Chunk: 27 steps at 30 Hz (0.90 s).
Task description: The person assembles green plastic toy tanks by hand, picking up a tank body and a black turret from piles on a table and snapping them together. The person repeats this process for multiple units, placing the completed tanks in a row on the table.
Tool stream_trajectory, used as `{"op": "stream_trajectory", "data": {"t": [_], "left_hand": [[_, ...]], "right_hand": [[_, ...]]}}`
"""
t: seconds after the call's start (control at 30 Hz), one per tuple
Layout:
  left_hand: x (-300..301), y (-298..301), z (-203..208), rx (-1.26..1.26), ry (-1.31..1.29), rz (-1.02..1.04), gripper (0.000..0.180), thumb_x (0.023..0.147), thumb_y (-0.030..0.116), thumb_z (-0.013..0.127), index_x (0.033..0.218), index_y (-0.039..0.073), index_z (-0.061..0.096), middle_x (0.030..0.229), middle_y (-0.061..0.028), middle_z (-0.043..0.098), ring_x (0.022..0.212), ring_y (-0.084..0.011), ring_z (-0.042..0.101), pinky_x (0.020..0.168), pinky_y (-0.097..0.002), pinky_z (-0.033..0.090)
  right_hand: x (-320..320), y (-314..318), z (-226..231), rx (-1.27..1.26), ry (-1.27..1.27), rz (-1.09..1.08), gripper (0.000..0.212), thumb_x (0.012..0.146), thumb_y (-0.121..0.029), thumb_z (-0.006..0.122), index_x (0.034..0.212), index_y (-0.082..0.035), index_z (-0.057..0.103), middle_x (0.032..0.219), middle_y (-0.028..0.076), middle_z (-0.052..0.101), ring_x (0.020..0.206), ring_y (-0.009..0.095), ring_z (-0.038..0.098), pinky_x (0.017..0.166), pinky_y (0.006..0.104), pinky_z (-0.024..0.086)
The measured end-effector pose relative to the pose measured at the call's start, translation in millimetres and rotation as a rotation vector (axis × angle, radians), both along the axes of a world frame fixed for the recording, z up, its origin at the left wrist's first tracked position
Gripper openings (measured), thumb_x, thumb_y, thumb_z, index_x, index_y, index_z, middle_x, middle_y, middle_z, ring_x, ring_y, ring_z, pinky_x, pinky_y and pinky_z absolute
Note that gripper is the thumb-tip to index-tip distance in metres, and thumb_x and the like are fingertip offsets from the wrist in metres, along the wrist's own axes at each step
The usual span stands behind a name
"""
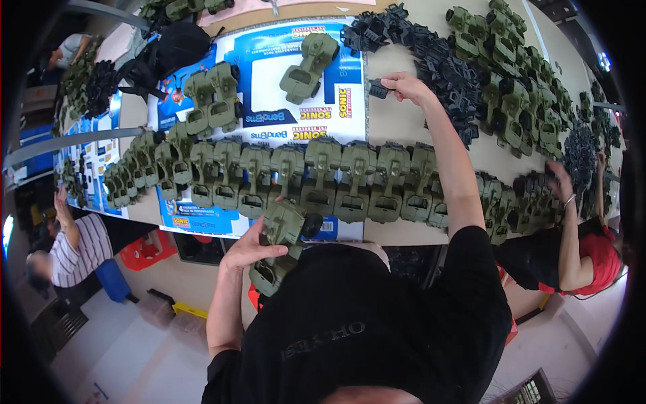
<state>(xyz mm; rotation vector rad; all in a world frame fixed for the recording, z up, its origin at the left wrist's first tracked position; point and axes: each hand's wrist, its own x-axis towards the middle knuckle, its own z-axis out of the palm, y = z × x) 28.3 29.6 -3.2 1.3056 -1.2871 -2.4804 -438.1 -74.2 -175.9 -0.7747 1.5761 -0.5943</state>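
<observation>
Close to my body, my left hand point(243, 252) is closed around an olive-green toy vehicle point(284, 222) with a dark wheel at its side. My right hand point(408, 87) reaches across the table and pinches a small black plastic part point(379, 89). Just beyond and to the right of it lies a heap of similar black parts point(449, 75). A long row of green toy vehicles point(321, 178) runs across the table between my two hands. Another vehicle point(309, 67) lies apart on the blue-and-white printed sheet point(269, 42), left of my right hand.
More green vehicles point(521, 101) are stacked at the far right. A black bag point(183, 48) sits at the far left, and a grey bar point(81, 137) crosses there. Co-workers are on both sides: a striped shirt point(84, 249) left, a hand point(560, 180) over vehicles right.
</observation>
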Motion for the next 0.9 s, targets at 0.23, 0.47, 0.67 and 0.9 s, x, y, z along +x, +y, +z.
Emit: {"op": "stream_trajectory", "data": {"t": [0.23, 0.47, 0.67, 0.9], "left_hand": [[7, 17, -13, -0.007, -0.078, 0.037, 0.093, 0.065, 0.007, 0.079, 0.142, 0.004, 0.026, 0.132, -0.0084, 0.044, 0.122, -0.0179, 0.041, 0.103, -0.032, 0.032], [18, 33, -20, -0.06, 0.018, 0.158, 0.095, 0.062, 0.012, 0.083, 0.139, 0.001, 0.028, 0.129, -0.0086, 0.046, 0.119, -0.0184, 0.043, 0.102, -0.0331, 0.033], [6, 21, 1, -0.148, -0.072, 0.056, 0.088, 0.066, 0.02, 0.082, 0.136, 0.001, 0.032, 0.124, -0.0092, 0.051, 0.114, -0.017, 0.048, 0.1, -0.032, 0.035], [-8, 9, 12, -0.242, 0.122, -0.093, 0.084, 0.072, 0.024, 0.078, 0.137, 0.0, 0.03, 0.124, -0.0121, 0.051, 0.113, -0.0183, 0.05, 0.095, -0.0319, 0.041]], "right_hand": [[-3, 36, -3, -0.255, 0.965, 0.063, 0.051, 0.085, -0.046, 0.058, 0.102, 0.002, 0.062, 0.083, 0.013, 0.066, 0.065, 0.02, 0.064, 0.057, 0.0326, 0.051], [59, 28, 25, -0.012, 1.016, -0.035, 0.056, 0.078, -0.051, 0.061, 0.095, 0.002, 0.062, 0.096, 0.024, 0.064, 0.097, 0.034, 0.061, 0.083, 0.0432, 0.048], [60, 39, 17, -0.233, 0.731, 0.063, 0.054, 0.082, -0.04, 0.062, 0.117, 0.0, 0.054, 0.106, 0.018, 0.061, 0.093, 0.027, 0.062, 0.079, 0.0378, 0.049], [141, 158, 132, -0.474, -0.946, -0.08, 0.055, 0.092, -0.029, 0.052, 0.134, 0.003, 0.035, 0.124, 0.019, 0.05, 0.102, 0.026, 0.054, 0.077, 0.03, 0.046]]}}
